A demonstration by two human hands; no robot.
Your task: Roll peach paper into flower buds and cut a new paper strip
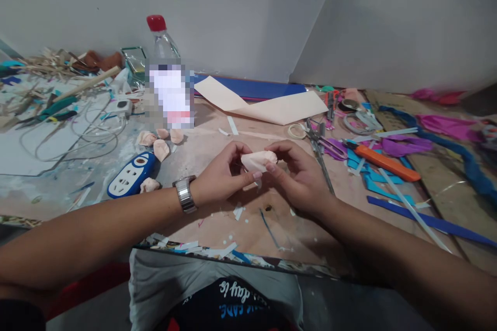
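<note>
Grey wall (pixel 233 20) takes up the whole back, and below it is a pretty messy wooden table (pixel 298 243). A cream strip (pixel 287 108) lies folded in a wide V near the wall. Left of that stands a bottle (pixel 165 45) with a red cap, a pixelated patch covering its lower part. Both hands are over the middle of the table: the left hand (pixel 221 176) grips one end of a peach piece (pixel 257 159) between thumb and fingers, and the right hand (pixel 305 181) pinches the other end, so it's held between the two, in front of the V. Can't tell if either hand touches the wood. Orange cutter (pixel 388 163) off to the right, lying on blue scraps. Blue-and-white socket (pixel 130 175) over by the left forearm. Silver watch (pixel 185 195) on the left wrist. Then the small stuff: a few crumpled peach lumps (pixel 162 149) bunched behind the socket, and a tiny white offcut (pixel 238 211) just below the hands.
</note>
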